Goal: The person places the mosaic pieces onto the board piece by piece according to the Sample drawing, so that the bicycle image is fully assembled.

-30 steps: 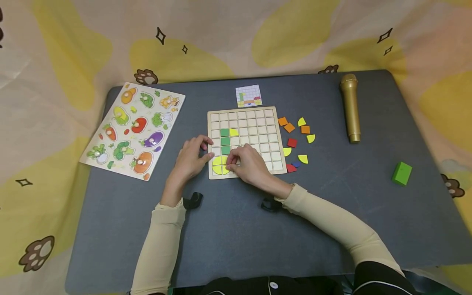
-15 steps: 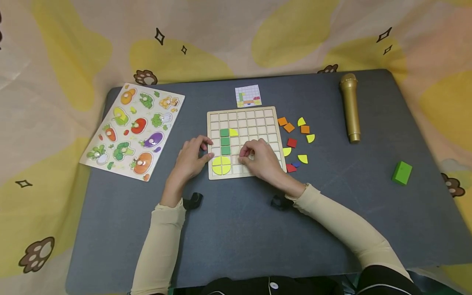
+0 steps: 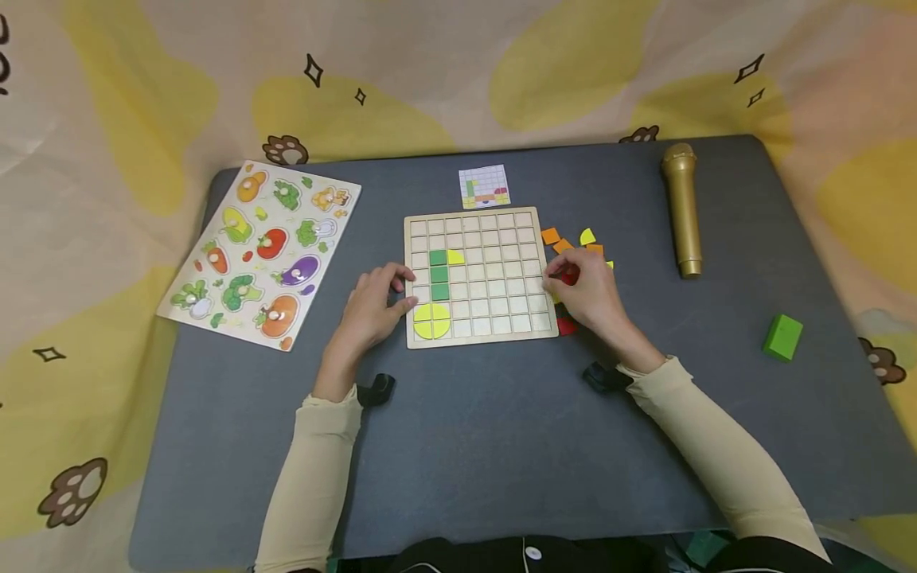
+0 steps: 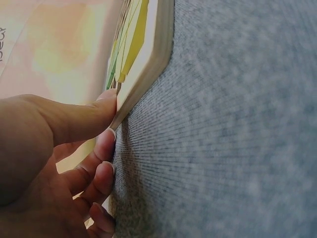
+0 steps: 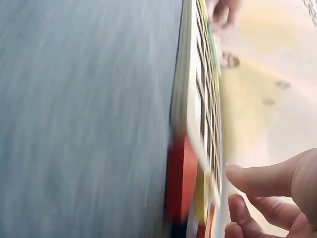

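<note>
A wooden grid board (image 3: 496, 291) lies in the middle of the table. Green squares (image 3: 439, 274) form a column on it, with a yellow quarter-circle (image 3: 454, 257) beside the top one. Four-part shape, a yellow circle (image 3: 432, 321), fills its near left corner. My left hand (image 3: 374, 301) touches the board's left edge, thumb and fingertips apart; in the left wrist view the thumb (image 4: 81, 118) lies at the rim. My right hand (image 3: 591, 290) is over the loose pieces right of the board, fingers loosely bent and holding nothing, a red square (image 3: 569, 275) showing beneath them.
Orange squares (image 3: 550, 235), yellow quarter-circles and another red piece (image 3: 566, 326) lie by the board's right edge. A printed pattern card (image 3: 484, 187) sits behind the board. Further out are a vegetable puzzle (image 3: 261, 255), a gold microphone (image 3: 682, 211) and a green block (image 3: 783, 337).
My right hand has left the yellow circle on the board and moved right, over the loose pieces. The left hand stays at the board's left edge.
</note>
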A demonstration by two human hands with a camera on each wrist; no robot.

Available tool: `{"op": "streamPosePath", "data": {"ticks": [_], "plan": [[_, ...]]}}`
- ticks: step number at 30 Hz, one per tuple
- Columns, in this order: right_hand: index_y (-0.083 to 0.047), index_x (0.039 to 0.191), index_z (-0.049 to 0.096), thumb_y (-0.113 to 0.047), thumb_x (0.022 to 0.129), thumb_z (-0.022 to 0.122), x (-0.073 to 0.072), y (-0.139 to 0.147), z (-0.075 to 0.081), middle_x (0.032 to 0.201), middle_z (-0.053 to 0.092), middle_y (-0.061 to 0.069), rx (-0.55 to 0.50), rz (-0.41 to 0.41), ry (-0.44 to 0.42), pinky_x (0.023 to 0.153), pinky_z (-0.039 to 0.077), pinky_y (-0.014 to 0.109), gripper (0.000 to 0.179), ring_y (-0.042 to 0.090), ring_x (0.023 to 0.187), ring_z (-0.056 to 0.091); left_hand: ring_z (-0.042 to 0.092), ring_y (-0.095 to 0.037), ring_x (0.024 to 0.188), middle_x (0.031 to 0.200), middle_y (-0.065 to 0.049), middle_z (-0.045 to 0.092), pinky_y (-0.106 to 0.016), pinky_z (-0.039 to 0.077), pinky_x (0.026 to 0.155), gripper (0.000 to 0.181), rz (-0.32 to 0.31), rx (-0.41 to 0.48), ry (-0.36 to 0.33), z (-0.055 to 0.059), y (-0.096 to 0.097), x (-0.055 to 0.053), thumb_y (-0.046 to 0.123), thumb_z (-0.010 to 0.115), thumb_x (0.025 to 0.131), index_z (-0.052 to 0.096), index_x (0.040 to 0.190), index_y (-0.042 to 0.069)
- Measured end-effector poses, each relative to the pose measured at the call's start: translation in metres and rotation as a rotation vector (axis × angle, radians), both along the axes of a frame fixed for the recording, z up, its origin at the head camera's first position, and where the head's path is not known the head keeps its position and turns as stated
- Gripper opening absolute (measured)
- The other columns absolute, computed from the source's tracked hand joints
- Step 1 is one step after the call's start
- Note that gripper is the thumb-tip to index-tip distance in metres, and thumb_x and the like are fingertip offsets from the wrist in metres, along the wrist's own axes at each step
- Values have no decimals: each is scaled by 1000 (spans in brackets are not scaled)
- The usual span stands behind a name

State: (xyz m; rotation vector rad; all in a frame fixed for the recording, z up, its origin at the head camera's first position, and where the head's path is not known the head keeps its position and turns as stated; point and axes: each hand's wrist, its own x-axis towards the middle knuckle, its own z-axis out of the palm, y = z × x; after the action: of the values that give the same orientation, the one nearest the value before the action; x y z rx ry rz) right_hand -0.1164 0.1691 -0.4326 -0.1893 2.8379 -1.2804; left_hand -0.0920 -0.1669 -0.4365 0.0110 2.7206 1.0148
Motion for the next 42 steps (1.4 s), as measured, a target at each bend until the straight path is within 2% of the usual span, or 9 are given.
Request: {"op": "streamPosePath", "data": {"ticks": [6, 12, 17, 25, 30, 34, 37, 42], "plan": [[2, 105, 74, -3, 90, 82, -2, 34, 0, 112, 62, 23, 79, -85, 5, 93, 32, 49, 18, 39, 104, 47, 42, -32, 112, 112, -11, 52, -48, 30, 94, 31, -1, -2, -8, 0, 1, -1, 18, 71, 103, 57, 131, 13], [5, 117, 70, -7, 92, 81, -3, 58, 2, 116, 57, 25, 126, -135, -42, 95, 33, 51, 30, 41, 108, 48, 42, -32, 113, 112, -11, 52, -49, 30, 94, 31, -1, -4, -9, 1, 1, 0, 17, 70, 103, 57, 131, 12], [5, 124, 67, -12, 94, 80, -6, 64, 3, 119, 56, 26, 141, -132, -78, 94, 36, 49, 36, 42, 107, 51, 42, -32, 113, 113, -11, 52, -49, 30, 95, 31, 4, -4, -11, 1, 0, 0, 17, 70, 103, 57, 131, 12], [6, 133, 62, -16, 96, 78, -22, 61, 2, 116, 58, 26, 164, -119, -85, 93, 36, 49, 45, 41, 105, 51, 42, -31, 113, 113, -11, 52, -48, 30, 95, 32, 11, -6, -15, 1, 1, 0, 18, 71, 103, 57, 131, 13], [6, 126, 64, -17, 97, 77, -30, 56, 5, 118, 57, 26, 194, -113, -149, 91, 37, 47, 39, 40, 106, 50, 42, -31, 114, 113, -11, 52, -49, 30, 96, 33, 11, -1, -15, 1, 2, 0, 19, 71, 102, 57, 132, 13], [5, 120, 64, -15, 96, 79, -31, 50, 7, 118, 61, 26, 172, -97, -175, 86, 39, 43, 34, 37, 100, 52, 42, -31, 113, 113, -11, 52, -49, 30, 95, 33, 7, 2, -10, 1, 1, 0, 18, 71, 102, 57, 131, 13], [4, 115, 66, -13, 95, 80, -30, 43, 8, 112, 66, 25, 132, -97, -151, 78, 39, 38, 30, 32, 91, 53, 42, -31, 112, 113, -11, 52, -49, 30, 95, 32, 1, 1, -3, 1, 1, 0, 18, 71, 103, 57, 131, 12], [2, 106, 71, -12, 95, 80, -28, 27, 11, 97, 69, 22, 50, -137, -44, 73, 37, 34, 20, 26, 82, 51, 42, -31, 112, 113, -11, 52, -48, 30, 94, 32, -2, 4, -4, 0, 1, 0, 19, 71, 103, 57, 131, 12]]}}
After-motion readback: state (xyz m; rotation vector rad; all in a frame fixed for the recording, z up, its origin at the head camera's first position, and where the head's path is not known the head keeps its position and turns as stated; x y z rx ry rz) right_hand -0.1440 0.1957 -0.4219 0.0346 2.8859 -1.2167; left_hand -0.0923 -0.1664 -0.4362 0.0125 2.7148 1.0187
